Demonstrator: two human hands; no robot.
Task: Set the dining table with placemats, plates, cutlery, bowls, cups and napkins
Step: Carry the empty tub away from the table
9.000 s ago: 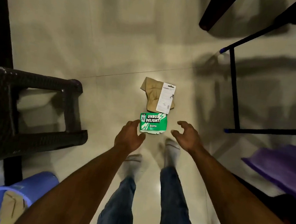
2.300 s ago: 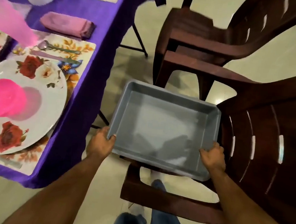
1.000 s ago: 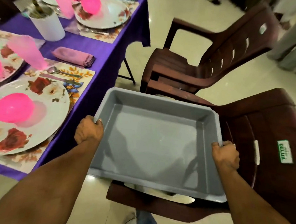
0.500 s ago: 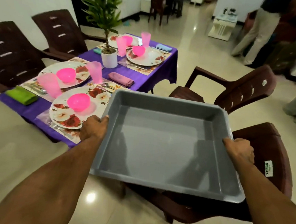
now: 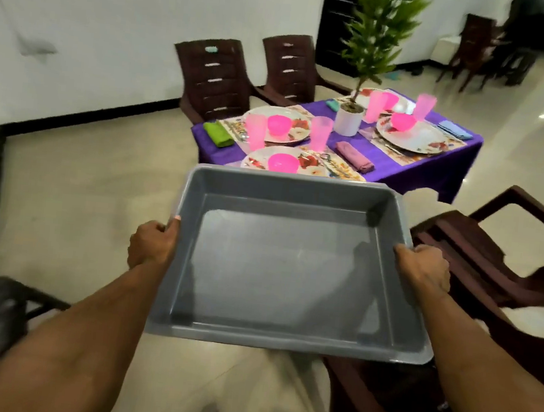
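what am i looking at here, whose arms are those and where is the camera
There is no machine: a person wears a wide-angle camera on the head, so you look down along their own bare arms. The left hand and right hand each have a grip on a side rim of an empty grey tray. Ahead stands a table with a purple cloth, laid with flowered plates, pink bowls, pink cups, folded napkins and a potted plant. Brown chairs stand around it.

The tray (image 5: pixel 284 273) looked like smooth grey plastic with a soft shine. The cups (image 5: pixel 320 133) were see-through pink plastic. The bowls (image 5: pixel 283 162) were bright pink plastic. A purple cloth (image 5: pixel 433 173) covered the table. The floor (image 5: pixel 82 194) was shiny. The chairs (image 5: pixel 215 77) looked like dark brown plastic.
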